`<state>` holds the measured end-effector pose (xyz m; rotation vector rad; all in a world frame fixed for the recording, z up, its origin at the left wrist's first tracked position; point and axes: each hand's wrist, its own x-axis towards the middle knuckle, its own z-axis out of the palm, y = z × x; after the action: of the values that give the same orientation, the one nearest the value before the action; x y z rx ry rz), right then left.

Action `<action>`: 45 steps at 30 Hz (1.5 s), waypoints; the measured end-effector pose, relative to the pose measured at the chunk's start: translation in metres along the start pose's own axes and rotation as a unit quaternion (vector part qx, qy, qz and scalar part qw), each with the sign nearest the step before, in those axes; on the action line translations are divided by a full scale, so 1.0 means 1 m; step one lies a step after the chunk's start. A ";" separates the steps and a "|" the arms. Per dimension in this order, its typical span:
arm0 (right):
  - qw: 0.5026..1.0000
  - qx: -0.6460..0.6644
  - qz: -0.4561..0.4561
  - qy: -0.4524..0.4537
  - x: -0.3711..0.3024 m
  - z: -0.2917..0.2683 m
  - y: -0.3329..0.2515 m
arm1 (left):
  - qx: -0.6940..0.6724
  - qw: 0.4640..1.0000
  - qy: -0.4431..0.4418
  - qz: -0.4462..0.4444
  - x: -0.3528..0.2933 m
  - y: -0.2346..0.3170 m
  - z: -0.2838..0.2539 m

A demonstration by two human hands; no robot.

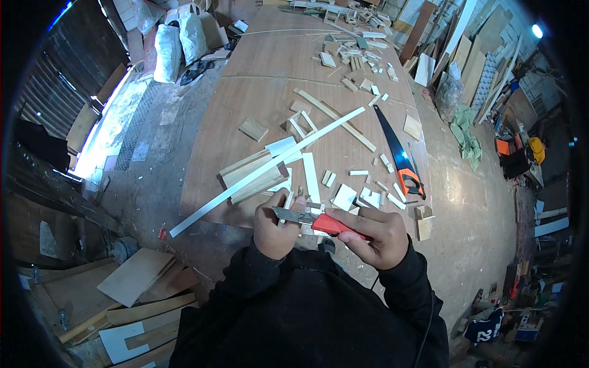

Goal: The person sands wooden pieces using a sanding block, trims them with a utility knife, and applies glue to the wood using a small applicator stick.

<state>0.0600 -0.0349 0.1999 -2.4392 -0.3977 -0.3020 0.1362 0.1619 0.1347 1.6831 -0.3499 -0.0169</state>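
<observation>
Table [245, 98] with a brown top takes up the middle of my view, scrap wood strewn over its far end. From my remote seat I see the wearer's black top [307, 313] at the near edge. Over on the left, well apart from the table, I pick out white sacks [169, 52] standing on the floor. A long pale strip [233, 193] lies slantwise on the table, its near end poking past the edge, and it crosses above a stack of wood [242, 165]. To the right I see a saw [400, 156] lying flat, its orange and black handle toward the wearer.

Both hands are raised near the table's front edge. The left hand [274, 230] is curled, fingers bent inward; the right hand [380, 236] grips a knife [331, 224] by its red handle, the grey blade pointing left across the left hand's fingers. Beyond them, a square wooden block [253, 129] sits alone to the left, and a white square piece [344, 197] lies just past the knife. Smallest is a thin pale stick [287, 202], pinched upright in the left hand; I cannot tell whether the blade touches it.
</observation>
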 end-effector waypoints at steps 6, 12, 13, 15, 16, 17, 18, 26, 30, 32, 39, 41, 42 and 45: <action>0.999 -0.033 -0.014 0.007 0.000 0.007 0.001 | 0.069 0.995 0.054 0.049 -0.004 -0.001 0.003; 0.947 -0.280 0.156 0.021 0.008 0.033 0.068 | -0.003 0.984 -0.059 0.170 -0.026 0.027 -0.001; 0.937 -0.271 0.218 -0.035 0.012 0.033 0.088 | -0.028 0.975 -0.035 0.218 -0.040 0.034 0.003; 0.983 -0.102 0.086 0.124 -0.003 0.033 0.112 | -0.038 0.996 -0.009 0.077 -0.019 0.029 0.004; 0.979 -0.021 0.154 0.129 0.001 0.019 0.088 | -0.194 0.959 -0.112 -0.173 -0.001 0.027 -0.006; 0.974 0.008 0.178 0.142 0.004 0.005 0.063 | -0.345 0.883 -0.192 -0.253 0.003 0.000 -0.018; 0.972 0.064 0.154 0.167 0.005 0.001 0.056 | -0.433 0.831 -0.225 -0.268 0.008 0.001 -0.024; 0.978 0.159 0.091 0.097 -0.008 -0.008 0.022 | -0.370 0.897 -0.190 -0.151 0.001 -0.012 -0.012; 0.979 0.158 0.088 0.090 -0.013 -0.008 0.034 | -0.325 0.918 -0.192 -0.123 0.005 -0.026 -0.014; 0.979 0.160 0.090 0.087 -0.016 -0.008 0.037 | -0.208 0.955 -0.209 -0.020 0.009 -0.030 -0.013; 0.980 0.160 0.098 0.074 -0.023 -0.010 0.046 | -0.327 0.918 -0.133 -0.178 0.000 -0.028 0.000; 0.979 0.162 0.104 0.065 -0.024 -0.012 0.050 | -0.272 0.936 -0.121 -0.189 -0.002 -0.025 0.003; 0.977 0.173 0.107 0.068 -0.025 -0.013 0.053 | -0.272 0.936 -0.120 -0.189 -0.002 -0.019 0.006; 0.976 0.184 0.085 0.079 -0.031 -0.011 0.064 | -0.164 0.968 -0.161 -0.100 -0.002 -0.003 0.018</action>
<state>0.0526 -0.0966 0.1627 -2.0522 -0.1560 -0.3156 0.1308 0.1457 0.1284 1.3773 -0.3947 -0.4785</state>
